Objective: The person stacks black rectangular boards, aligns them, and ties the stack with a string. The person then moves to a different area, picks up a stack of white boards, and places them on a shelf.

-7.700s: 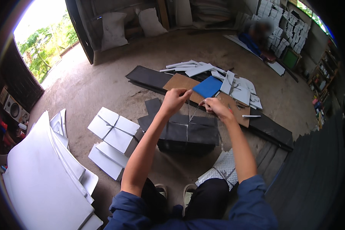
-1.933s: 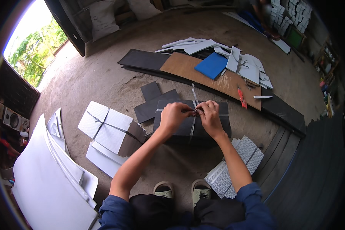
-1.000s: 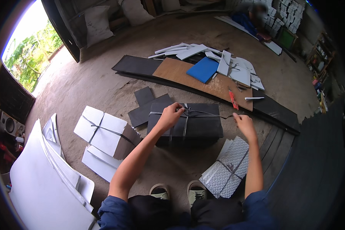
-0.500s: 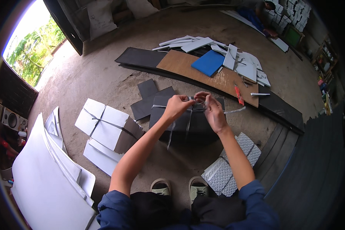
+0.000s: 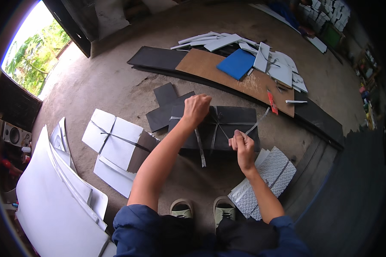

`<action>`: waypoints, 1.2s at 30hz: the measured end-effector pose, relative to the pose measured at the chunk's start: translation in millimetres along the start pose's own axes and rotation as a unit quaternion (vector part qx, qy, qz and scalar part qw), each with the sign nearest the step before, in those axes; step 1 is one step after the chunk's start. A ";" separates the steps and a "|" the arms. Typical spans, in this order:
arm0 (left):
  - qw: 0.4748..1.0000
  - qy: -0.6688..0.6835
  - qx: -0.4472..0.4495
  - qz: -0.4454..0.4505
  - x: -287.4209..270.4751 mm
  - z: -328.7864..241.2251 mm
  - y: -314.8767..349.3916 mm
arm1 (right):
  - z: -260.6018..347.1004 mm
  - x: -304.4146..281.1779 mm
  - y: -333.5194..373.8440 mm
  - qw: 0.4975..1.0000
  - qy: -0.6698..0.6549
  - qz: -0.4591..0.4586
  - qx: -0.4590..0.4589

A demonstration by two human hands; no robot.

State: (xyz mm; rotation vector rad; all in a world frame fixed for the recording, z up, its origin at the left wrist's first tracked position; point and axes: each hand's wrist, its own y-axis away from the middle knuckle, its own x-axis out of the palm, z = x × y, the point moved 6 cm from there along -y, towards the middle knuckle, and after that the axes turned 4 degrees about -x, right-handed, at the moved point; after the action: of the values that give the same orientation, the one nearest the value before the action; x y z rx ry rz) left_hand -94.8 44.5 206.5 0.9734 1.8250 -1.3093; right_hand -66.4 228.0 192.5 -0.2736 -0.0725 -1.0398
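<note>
On the floor before my feet lies a black bundle (image 5: pixel 241 115) of sheets or boards, bound crosswise with pale plastic strapping (image 5: pixel 218 123) that meets in a knot on top. My left hand (image 5: pixel 197 108) is closed over the bundle's far left part, gripping one strap end; its tail dangles below the fist. Lower down, at the bundle's near right, my right hand (image 5: pixel 243 150) is closed on the other strap end, whose tail juts up to the right. Between the knot and the right hand the strap runs nearly straight.
A tied white bundle (image 5: pixel 116 137) lies left, a textured white one (image 5: pixel 270 180) right. Behind are black pieces (image 5: pixel 169 105) and a long board stack (image 5: pixel 193 64) with a blue sheet (image 5: pixel 236 64) and red cutter (image 5: pixel 272 103). White sheets (image 5: pixel 55 192) lean at left. Another person (image 5: pixel 283 15) works far right.
My hands have moved apart from the knot: the left slightly up, the right down and toward me. Both now form fists, and the strap between is drawn out.
</note>
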 end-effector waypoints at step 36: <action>0.932 0.306 -0.157 0.117 25.0 -49.1 1.8 | -99.7 -225.8 -162.4 0.761 0.631 -0.122 -0.084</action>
State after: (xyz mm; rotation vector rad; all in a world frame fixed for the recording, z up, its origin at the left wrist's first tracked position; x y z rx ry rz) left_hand -110.3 96.6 197.3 1.4699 2.1920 -0.5651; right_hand -327.4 314.9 84.7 0.3354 1.2529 -1.3113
